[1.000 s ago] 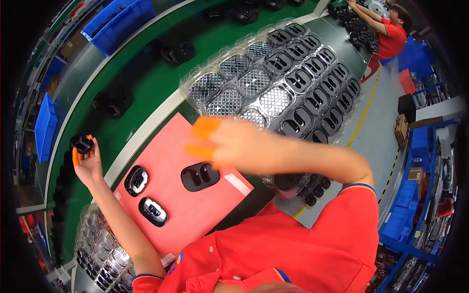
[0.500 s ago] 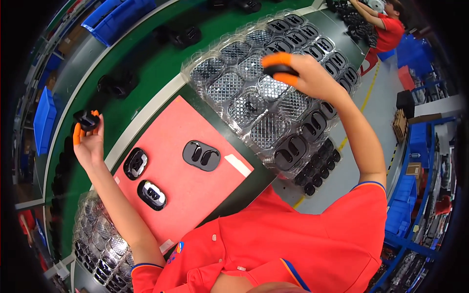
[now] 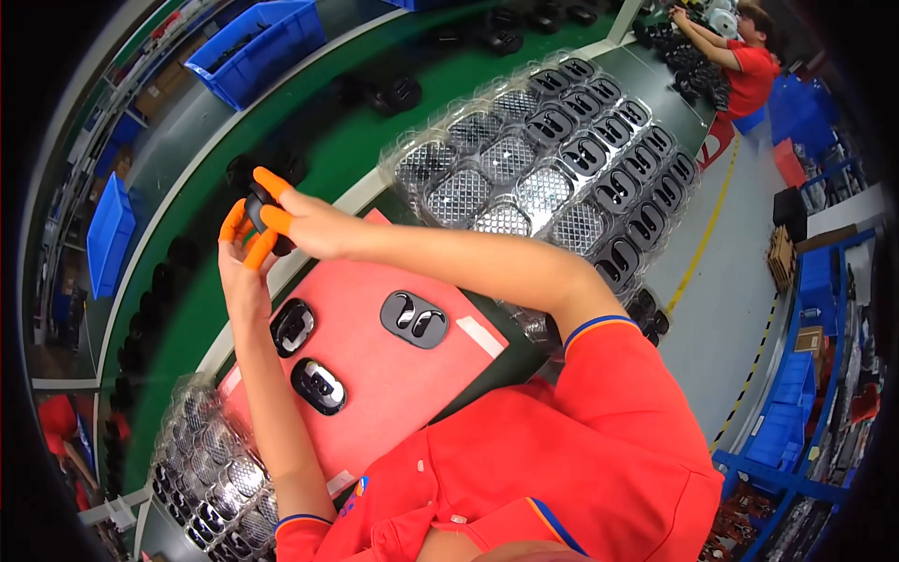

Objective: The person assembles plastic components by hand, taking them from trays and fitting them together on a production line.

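Observation:
Above the far left edge of the pink mat [image 3: 370, 379], my two hands meet around a black rounded plastic part [image 3: 257, 210]. Orange finger covers sit on the fingertips. My right hand [image 3: 316, 225] pinches the part from the right, thumb and finger on either side. From below, the fingers of my left hand [image 3: 243, 276] close on it; whether they hold a second piece is partly hidden. On the mat lie a glossy black oval part [image 3: 293, 328], another glossy black oval part [image 3: 319, 386] and a matte dark-grey oval part [image 3: 414, 319] with two curved slots.
A clear blister tray [image 3: 506, 220] of oval parts, some pockets unfilled, stands right of the mat. More clear trays [image 3: 215, 459] are at lower left. Beyond runs a green conveyor belt [image 3: 328, 126] with black parts, then blue bins [image 3: 253, 56]. A co-worker [image 3: 749, 80] is at far right.
My right hand has swung left from over the blister tray with a black part and joined my left hand. My left hand has shifted right, nearer the mat. The view has turned slightly.

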The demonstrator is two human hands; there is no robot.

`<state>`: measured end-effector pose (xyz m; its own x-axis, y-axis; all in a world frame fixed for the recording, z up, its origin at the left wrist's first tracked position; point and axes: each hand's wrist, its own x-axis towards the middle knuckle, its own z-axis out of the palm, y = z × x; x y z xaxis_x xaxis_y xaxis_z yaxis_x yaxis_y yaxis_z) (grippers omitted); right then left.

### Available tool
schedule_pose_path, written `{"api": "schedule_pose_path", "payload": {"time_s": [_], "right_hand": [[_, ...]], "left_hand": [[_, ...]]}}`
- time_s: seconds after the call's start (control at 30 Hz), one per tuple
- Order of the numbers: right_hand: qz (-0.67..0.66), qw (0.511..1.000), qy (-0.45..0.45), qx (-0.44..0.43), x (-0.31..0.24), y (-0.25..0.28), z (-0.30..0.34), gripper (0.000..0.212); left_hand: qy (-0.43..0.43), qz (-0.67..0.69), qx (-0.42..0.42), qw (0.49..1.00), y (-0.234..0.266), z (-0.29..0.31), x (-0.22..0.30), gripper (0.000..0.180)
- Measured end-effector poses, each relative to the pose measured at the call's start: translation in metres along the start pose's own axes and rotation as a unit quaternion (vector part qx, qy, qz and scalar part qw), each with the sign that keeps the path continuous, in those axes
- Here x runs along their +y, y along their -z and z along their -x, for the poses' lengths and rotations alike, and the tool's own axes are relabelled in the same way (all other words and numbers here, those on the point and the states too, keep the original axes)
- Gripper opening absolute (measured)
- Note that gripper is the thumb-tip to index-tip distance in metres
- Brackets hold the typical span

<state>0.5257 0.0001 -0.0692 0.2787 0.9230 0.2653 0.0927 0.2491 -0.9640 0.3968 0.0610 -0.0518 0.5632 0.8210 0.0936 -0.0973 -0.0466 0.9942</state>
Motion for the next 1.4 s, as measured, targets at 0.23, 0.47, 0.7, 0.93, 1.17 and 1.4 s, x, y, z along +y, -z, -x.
{"api": "schedule_pose_path", "payload": {"time_s": [0.23, 0.47, 0.7, 0.93, 1.17, 1.4], "right_hand": [[-0.168, 0.985, -0.01, -0.047, 0.002, -0.005, -0.002, 0.056], [-0.23, 0.972, -0.021, -0.041, 0.006, -0.006, -0.002, 0.055], [-0.163, 0.985, 0.048, -0.013, 0.01, 0.002, -0.003, 0.048], [-0.117, 0.985, 0.119, 0.031, 0.01, 0.003, 0.0, 0.044], [-0.11, 0.98, 0.15, 0.065, 0.009, -0.004, 0.004, 0.045], [-0.273, 0.96, 0.057, -0.018, 0.006, -0.001, 0.003, 0.047]], "left_hand": [[-0.066, -0.02, 0.012, 0.998, 0.004, -0.003, 0.001, 0.063], [-0.168, -0.077, 0.002, 0.983, 0.001, -0.005, -0.002, 0.066], [-0.149, -0.171, 0.016, 0.974, -0.002, 0.0, 0.003, 0.068], [-0.117, -0.079, 0.017, 0.99, -0.008, 0.003, 0.007, 0.065], [-0.091, -0.062, 0.02, 0.994, -0.005, 0.0, 0.009, 0.066], [-0.167, -0.078, 0.023, 0.983, -0.008, 0.005, 0.005, 0.066]]}}
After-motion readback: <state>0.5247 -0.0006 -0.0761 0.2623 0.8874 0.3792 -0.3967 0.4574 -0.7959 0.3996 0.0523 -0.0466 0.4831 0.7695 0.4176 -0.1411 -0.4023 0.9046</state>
